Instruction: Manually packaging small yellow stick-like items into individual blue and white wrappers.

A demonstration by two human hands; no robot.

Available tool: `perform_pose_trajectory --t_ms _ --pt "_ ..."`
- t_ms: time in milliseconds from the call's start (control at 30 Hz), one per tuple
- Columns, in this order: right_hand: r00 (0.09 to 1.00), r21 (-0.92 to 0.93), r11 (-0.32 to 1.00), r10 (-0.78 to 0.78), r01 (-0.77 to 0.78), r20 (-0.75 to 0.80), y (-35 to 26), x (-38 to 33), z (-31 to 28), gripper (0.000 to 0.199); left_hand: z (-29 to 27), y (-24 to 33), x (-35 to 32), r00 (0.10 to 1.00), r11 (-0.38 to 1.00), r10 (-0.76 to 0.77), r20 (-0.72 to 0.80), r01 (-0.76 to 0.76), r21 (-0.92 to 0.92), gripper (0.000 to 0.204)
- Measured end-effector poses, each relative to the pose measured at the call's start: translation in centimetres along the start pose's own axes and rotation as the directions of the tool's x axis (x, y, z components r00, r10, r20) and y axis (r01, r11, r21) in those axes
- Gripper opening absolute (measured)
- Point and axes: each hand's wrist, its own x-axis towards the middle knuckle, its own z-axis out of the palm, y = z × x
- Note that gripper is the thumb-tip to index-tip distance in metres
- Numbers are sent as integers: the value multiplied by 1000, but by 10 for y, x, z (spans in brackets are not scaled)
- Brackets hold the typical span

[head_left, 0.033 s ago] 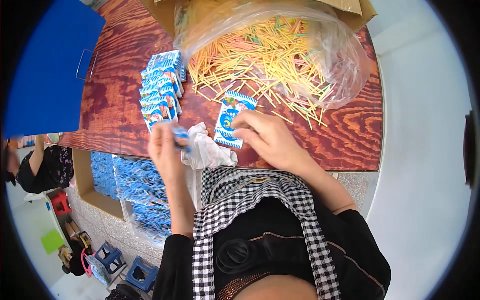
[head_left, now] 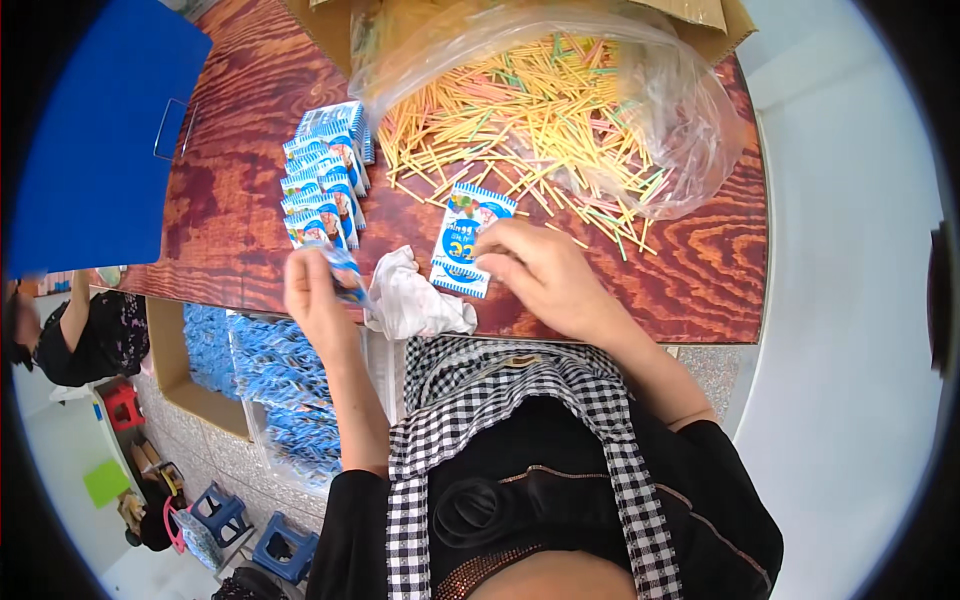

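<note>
My left hand (head_left: 318,295) grips a small blue-and-white packet (head_left: 347,275) between thumb and fingers, just in front of a stack of similar packets (head_left: 325,185) that overlap in a row. My right hand (head_left: 548,278) is half curled, its thumb and forefinger a little apart, over the right edge of two overlapping blue-and-white packets (head_left: 460,240) lying flat. Whether its fingertips touch them I cannot tell. A crumpled white cloth (head_left: 415,300) lies between my hands at the table's near edge.
Beyond my hands, a clear plastic bag (head_left: 700,150) in a cardboard box (head_left: 735,25) spills thin yellow, pink and green sticks (head_left: 530,110) onto the wood-patterned table (head_left: 690,290). A blue bin (head_left: 100,130) stands left. Bagged blue packets (head_left: 285,370) sit below the edge; another person (head_left: 95,335) is at far left.
My left hand has moved slightly left and down with its packet, which now shows more sharply. My right hand has shifted slightly right, off the flat packets' middle.
</note>
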Motion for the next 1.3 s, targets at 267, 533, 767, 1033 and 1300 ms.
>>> perform_pose_trajectory --t_ms 267,533,767,1033,1300 --pt "997 -137 987 81 -82 -13 20 11 -10 11 -43 -75 61 858 554 512 -43 -291 780 23" --pt "965 -369 907 123 -204 -233 51 20 -39 11 37 -42 -12 772 412 232 592 -629 659 23" --pt "827 -588 738 -74 -330 -558 80 28 -88 12 60 -59 -12 917 485 66 394 -374 791 25" --pt "935 -521 853 -194 12 -296 62 79 -41 12 54 -56 -13 815 513 232 531 -566 645 16" --pt "956 -579 814 -126 -54 -266 77 173 48 18 46 -56 -9 828 580 140 542 -513 633 11"
